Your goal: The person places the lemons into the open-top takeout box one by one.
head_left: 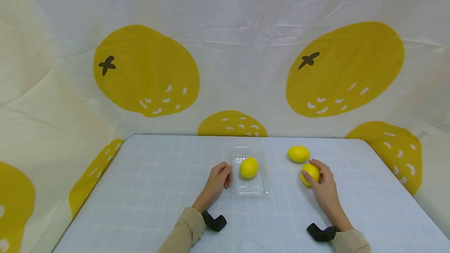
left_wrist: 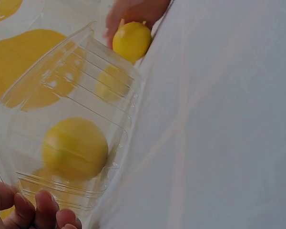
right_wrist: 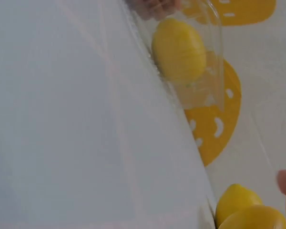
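Note:
A clear plastic container (head_left: 247,191) lies on the table with one lemon (head_left: 249,168) inside it. My left hand (head_left: 219,177) is at the container's left side, holding its edge between thumb and curled fingers (left_wrist: 46,210). To the right, my right hand (head_left: 327,188) grips a second lemon (head_left: 312,170), thumb on the near side and fingers round the far side. Just behind that one lies a third lemon (head_left: 299,154), outside the container. In the right wrist view the gripped lemon (right_wrist: 255,219) is cut off by the bottom edge.
A pale checked cloth covers the table (head_left: 140,190). Behind it hangs a white curtain (head_left: 242,69) printed with large yellow fruit. A black strap mount (head_left: 215,221) sits on the left wrist, and a similar mount (head_left: 320,232) on the right.

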Tool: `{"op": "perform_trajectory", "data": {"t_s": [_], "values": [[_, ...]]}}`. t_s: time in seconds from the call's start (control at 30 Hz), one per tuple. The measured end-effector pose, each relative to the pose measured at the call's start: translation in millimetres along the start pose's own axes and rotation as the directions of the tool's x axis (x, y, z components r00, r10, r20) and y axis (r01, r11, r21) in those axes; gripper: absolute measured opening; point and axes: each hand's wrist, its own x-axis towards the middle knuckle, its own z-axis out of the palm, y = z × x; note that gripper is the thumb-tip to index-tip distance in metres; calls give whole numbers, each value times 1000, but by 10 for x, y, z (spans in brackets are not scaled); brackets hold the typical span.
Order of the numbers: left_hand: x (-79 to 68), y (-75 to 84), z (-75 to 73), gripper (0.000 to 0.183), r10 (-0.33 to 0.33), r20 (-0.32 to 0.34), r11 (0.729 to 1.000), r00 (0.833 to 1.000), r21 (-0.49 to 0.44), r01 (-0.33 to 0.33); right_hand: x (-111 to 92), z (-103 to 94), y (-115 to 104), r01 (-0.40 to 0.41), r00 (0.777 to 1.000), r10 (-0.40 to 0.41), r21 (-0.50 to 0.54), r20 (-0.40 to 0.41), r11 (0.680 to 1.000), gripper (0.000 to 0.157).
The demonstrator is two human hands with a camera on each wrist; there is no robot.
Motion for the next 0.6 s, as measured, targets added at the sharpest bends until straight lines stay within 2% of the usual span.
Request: {"op": "perform_trajectory", "data": {"t_s": [0.1, 0.23, 0.43, 0.6], "values": [[-4, -8, -4, 28, 6, -9, 1000, 1000, 3, -6, -14, 33, 50, 69, 995, -62, -88, 78, 994, 70], [0, -15, -12, 28, 26, -16, 1000, 1000, -1, -26, -45, 68, 58, 133, 986, -117, -140, 116, 981, 82], [7, 3, -4, 28, 16, -8, 1000, 1000, -1, -16, -107, 62, 12, 163, 986, -156, -140, 61, 977, 73], [4, 10, -2, 31, 2, 3, 1000, 1000, -5, -2, -122, 54, 20, 146, 989, -140, -146, 50, 978, 74]]}}
